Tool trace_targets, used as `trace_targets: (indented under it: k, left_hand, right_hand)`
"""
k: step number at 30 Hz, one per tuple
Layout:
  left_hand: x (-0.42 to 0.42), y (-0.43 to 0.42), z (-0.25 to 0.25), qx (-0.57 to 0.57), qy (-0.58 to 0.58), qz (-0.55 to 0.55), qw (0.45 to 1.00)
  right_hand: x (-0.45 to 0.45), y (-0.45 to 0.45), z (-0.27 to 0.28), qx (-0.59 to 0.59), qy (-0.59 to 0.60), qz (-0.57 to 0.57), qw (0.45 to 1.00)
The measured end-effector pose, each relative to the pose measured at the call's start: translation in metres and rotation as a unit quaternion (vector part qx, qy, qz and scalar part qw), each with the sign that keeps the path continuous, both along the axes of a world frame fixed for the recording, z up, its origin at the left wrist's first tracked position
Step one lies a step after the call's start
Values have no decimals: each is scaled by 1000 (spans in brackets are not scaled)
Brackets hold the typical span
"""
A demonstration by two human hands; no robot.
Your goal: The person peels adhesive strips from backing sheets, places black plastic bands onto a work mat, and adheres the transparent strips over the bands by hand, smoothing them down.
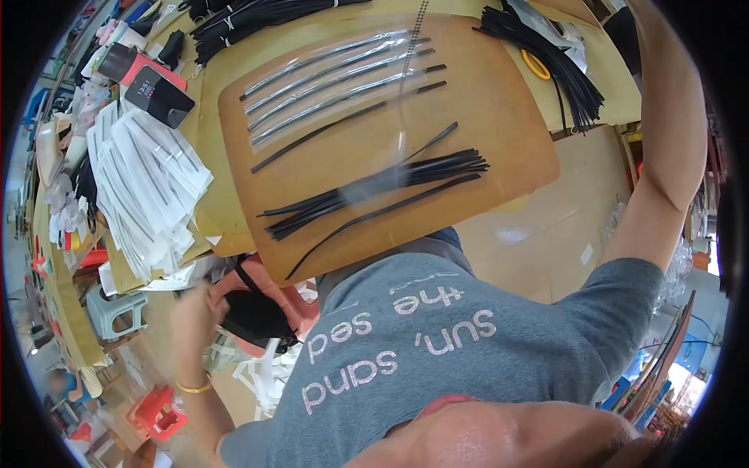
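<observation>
Thin brown board with rounded corners (499,117): it lay on the yellowish surface (207,144), one edge near the person's waist, and carried loose, covered and bundled black strips.
Clear plastic film (335,82): it covered four slim black strips (438,69) laid side by side, their right ends sticking out (whether it was one sleeve or several, I could not tell).
Bare black strip (312,139): it lay just beside the film, uncovered.
Black strip bundle (445,166): it lay nearer the body, a clear wrap (370,187) around its middle, with one curved loose strip (351,222) along its near side.
White paper pieces (148,183): they fanned out left of the board, near a dark-screened phone (161,97).
Large black bundle (558,70): it spread at the far right, beside a yellow-orange loop handle (536,65).
Pink plastic chair (292,300): it held a black soft item (253,318).
Left hand (195,312): it was raised off the board near the chair, fingers seemingly curled; blur hid whether it held anything.
Right hand: it was out of view beyond the raised right arm (667,148), so its state could not be told.
</observation>
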State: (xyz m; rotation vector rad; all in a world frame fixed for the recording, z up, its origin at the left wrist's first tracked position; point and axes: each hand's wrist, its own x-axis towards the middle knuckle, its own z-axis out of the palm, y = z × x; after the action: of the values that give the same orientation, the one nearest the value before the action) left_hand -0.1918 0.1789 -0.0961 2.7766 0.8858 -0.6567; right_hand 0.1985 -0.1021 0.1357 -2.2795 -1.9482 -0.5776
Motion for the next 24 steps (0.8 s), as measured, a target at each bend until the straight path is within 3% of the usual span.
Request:
trace_targets:
  k: [2,3,5,8,10,13,16,19,22,24]
  left_hand:
    - [48,-5,20,-25,-292,-5,956]
    - [77,-12,32,-48,-363,-6,931]
    - [133,-42,50,-278,-502,4,819]
    - [209,-81,41,-295,-612,-125,723]
    - [242,-91,25,-272,-612,-195,716]
    - [258,-91,-23,-393,-571,-200,692]
    - [234,-92,-49,-646,-440,-30,623]
    - [209,-97,-50,-699,-418,132,565]
    - [196,-92,-55,-723,-472,160,478]
    - [191,-84,-53,-714,-505,168,456]
  right_hand:
    - [-15,7,2,24,16,17,999]
    - [-16,9,1,43,9,38,998]
    - [-15,8,-2,68,0,60,996]
    - [-9,-3,-2,91,1,50,995]
    - [3,-11,-1,106,12,33,994]
    - [20,-25,0,141,34,1,989]
    - [40,-40,1,174,57,-32,982]
    - [58,-51,-2,202,82,-63,974]
    - [73,-62,-10,225,113,-92,963]
    - [86,-69,-14,240,137,-116,954]
